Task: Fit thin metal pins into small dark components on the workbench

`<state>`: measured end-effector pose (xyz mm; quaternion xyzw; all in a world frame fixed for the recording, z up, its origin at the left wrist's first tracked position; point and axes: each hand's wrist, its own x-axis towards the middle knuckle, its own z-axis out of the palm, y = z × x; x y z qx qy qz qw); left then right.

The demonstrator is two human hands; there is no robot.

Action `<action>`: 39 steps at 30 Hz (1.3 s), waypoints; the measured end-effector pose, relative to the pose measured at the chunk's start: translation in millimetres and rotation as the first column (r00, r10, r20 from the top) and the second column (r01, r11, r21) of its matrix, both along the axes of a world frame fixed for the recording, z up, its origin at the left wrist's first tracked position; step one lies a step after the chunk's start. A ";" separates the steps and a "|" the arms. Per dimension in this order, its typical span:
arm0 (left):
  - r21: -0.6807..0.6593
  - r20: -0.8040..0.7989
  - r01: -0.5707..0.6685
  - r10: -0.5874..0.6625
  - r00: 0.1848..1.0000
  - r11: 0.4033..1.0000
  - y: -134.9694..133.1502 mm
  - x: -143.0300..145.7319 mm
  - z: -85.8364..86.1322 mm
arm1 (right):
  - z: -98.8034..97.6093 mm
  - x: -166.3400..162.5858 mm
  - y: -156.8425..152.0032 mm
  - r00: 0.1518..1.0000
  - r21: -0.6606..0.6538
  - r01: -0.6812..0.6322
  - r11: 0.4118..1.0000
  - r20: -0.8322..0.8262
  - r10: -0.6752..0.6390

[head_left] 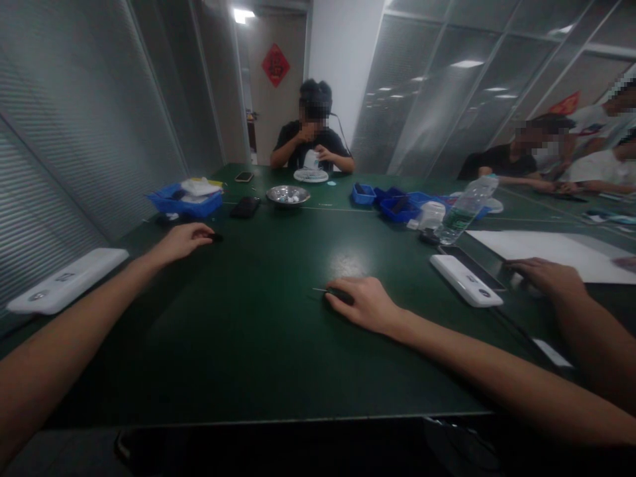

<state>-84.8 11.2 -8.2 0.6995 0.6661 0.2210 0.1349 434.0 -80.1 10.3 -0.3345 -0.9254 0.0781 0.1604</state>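
My left hand [183, 240] reaches far out to the left over the green table [278, 344]. Its curled fingertips pinch a small black object [215, 236] that lies on the surface. My right hand [366, 303] rests palm down near the table's middle, fingers closed over a dark-handled tool [338, 295]. The tool's thin metal tip pokes out to the left. I cannot make out what kind of tool it is.
A white flat device [64, 279] lies at the left edge, another [464, 281] at the right beside a co-worker's hand [544, 275]. Further back are blue bins [185, 202], a metal bowl [287, 194], a black pouch [244, 207], a water bottle [464, 211] and white paper [551, 252]. People sit opposite and at the right.
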 end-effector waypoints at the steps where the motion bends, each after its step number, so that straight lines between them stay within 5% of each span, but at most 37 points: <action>1: -0.024 0.018 0.011 -0.011 1.000 1.000 -0.2 -6.0 1.5 | -0.4 0.1 0.2 1.000 0.001 -0.001 1.000 0.000 0.001; 4: -0.090 0.037 0.008 -0.005 0.999 0.996 -3.0 -10.3 9.9 | -1.6 0.1 0.6 1.000 0.013 -0.003 1.000 0.002 0.003; 9: -0.162 -0.114 -0.193 0.176 0.978 0.968 -8.3 -2.0 25.2 | -0.6 -0.5 0.0 1.000 0.015 0.002 1.000 0.013 -0.002; 16: -0.091 -0.142 -0.183 0.169 0.975 0.979 -12.9 0.9 30.1 | -0.5 -0.6 -0.9 1.000 0.042 -0.005 0.999 0.020 0.004; 23: 0.079 0.025 -0.111 0.109 0.994 0.991 -18.9 19.1 30.9 | 1.8 -0.9 -2.9 1.000 0.045 -0.008 0.999 0.030 0.007; 31: 0.134 0.006 -0.010 0.009 1.000 0.991 -19.4 28.7 31.5 | 3.1 -1.6 -3.6 0.999 0.037 -0.011 0.999 0.033 0.010; 39: 0.077 -0.024 -0.072 0.075 0.997 0.994 -15.1 24.5 23.2 | 2.1 -0.9 -2.2 1.000 0.040 -0.020 0.999 0.023 0.020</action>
